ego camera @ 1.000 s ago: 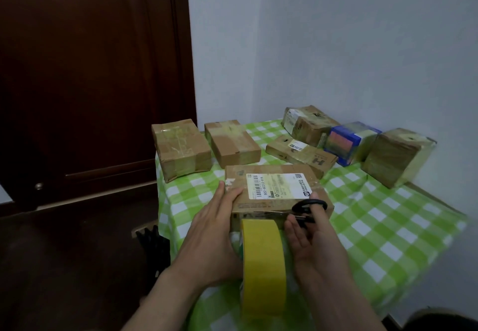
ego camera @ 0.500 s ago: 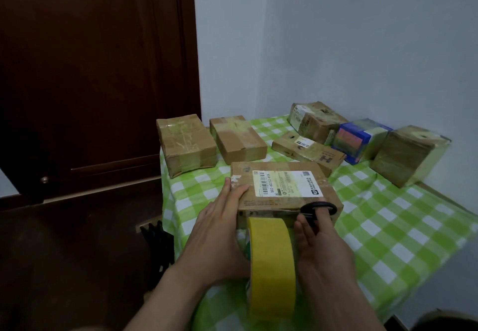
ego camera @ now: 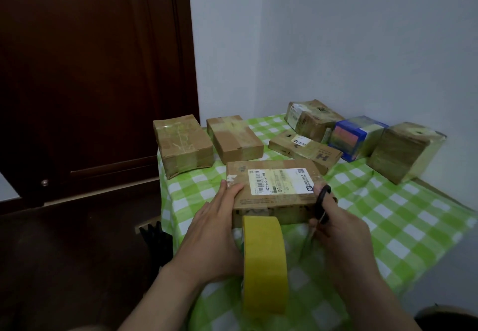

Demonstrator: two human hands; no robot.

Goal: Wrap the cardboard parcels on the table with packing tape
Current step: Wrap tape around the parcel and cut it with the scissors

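A flat cardboard parcel (ego camera: 274,183) with a white shipping label lies near the front of the green checked table (ego camera: 388,214). My left hand (ego camera: 214,237) rests against its left end, fingers straight along the top corner; the thumb is hidden. A yellow roll of packing tape (ego camera: 265,266) stands upright between my hands, touching the parcel's front face. My right hand (ego camera: 344,240) grips black-handled scissors (ego camera: 322,204) at the parcel's front right corner, blades pointing down and left toward the tape.
Several taped parcels sit farther back: two brown ones (ego camera: 181,144) (ego camera: 234,139) at the left, a flat one (ego camera: 305,147), a blue box (ego camera: 357,136) and a cube (ego camera: 403,154) by the wall. A dark wooden door (ego camera: 90,72) stands left. A black object (ego camera: 155,237) sits beside the table.
My right hand has turned the scissors from lying across the parcel's front edge to pointing blades down beside the roll. My left hand stays on the parcel. The view has shifted slightly.
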